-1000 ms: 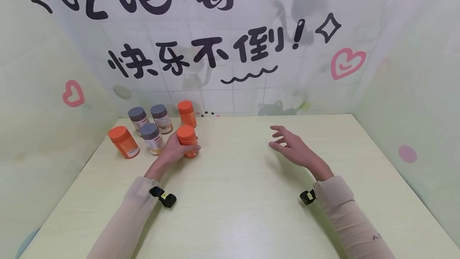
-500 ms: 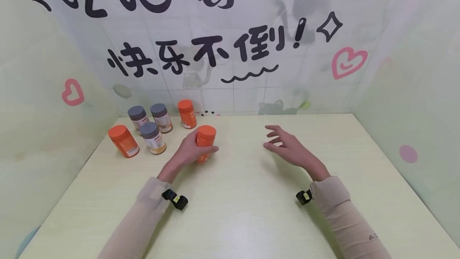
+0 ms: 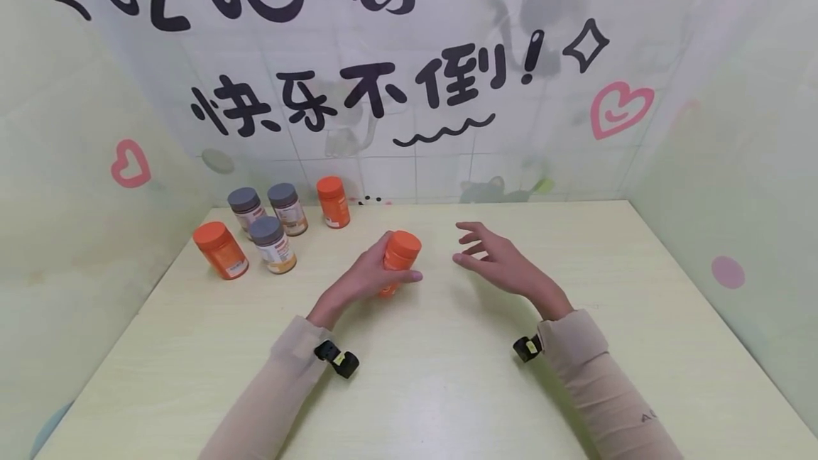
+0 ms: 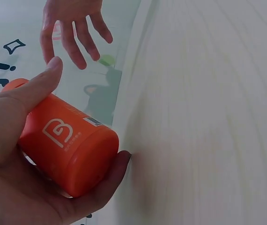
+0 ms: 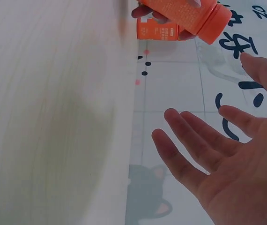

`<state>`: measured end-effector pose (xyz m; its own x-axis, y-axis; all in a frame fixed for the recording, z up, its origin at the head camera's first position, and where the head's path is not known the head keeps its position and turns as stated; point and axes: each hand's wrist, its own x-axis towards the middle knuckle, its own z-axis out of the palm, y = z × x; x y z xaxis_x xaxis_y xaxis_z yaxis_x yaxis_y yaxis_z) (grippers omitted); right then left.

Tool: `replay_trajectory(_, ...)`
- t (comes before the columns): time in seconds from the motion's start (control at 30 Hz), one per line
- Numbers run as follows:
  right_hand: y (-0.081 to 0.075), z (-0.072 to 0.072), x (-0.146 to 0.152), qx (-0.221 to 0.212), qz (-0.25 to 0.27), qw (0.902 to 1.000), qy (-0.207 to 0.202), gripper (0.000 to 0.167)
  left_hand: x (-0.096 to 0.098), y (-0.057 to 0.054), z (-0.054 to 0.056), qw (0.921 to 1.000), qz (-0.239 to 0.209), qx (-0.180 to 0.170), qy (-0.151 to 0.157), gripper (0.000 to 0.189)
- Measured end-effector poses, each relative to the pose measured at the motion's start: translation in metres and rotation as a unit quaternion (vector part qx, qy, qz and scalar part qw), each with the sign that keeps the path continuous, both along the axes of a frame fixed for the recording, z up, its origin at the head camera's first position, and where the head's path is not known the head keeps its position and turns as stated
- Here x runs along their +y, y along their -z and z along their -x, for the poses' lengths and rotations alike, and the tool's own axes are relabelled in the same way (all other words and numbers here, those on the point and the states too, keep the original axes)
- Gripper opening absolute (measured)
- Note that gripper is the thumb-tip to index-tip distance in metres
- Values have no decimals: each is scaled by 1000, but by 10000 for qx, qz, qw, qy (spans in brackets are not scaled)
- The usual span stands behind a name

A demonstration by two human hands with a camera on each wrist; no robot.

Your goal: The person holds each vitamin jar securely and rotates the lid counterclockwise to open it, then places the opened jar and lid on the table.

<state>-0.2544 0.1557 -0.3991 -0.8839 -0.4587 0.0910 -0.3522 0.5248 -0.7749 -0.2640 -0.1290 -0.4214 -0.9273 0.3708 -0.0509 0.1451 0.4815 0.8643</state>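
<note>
Grips the tipped orange bottle [image 3: 401,251] with the left hand [image 3: 369,272], now farther from the gray-lidded jars [image 3: 273,245], likely partway moved. Holds nothing in the right hand [image 3: 501,263].

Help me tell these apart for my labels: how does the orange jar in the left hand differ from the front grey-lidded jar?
The held orange jar has an orange lid and body; the front grey-lidded jar has a grey lid and pale label. The held orange jar is tilted in the left hand; the front grey-lidded jar stands upright on the table. Both are round and lidded.
</note>
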Motion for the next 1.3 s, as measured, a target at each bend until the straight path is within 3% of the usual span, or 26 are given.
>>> replay_trajectory(0.27, -5, 0, -10, -21, -8, 9999, -111, 63, 12, 2, -5, 9993, -23, -196, 322, 67)
replay_trajectory(0.6, -3, -3, -22, -83, -5, 9999, -120, 62, 26, 4, -13, 9961, -35, -105, 871, 64)
replay_trajectory(0.8, -1, -3, -28, -31, -45, 10000, -68, 61, 31, 4, -16, 9952, 32, -134, 968, 63)
replay_trajectory(1.07, 4, -4, -34, 102, -308, 9993, 177, 58, 31, 7, -17, 9926, 133, 122, 1198, 61)
replay_trajectory(1.3, 11, -4, -37, 319, -479, 9982, 187, 47, 35, 11, -16, 9921, 136, 162, 1234, 61)
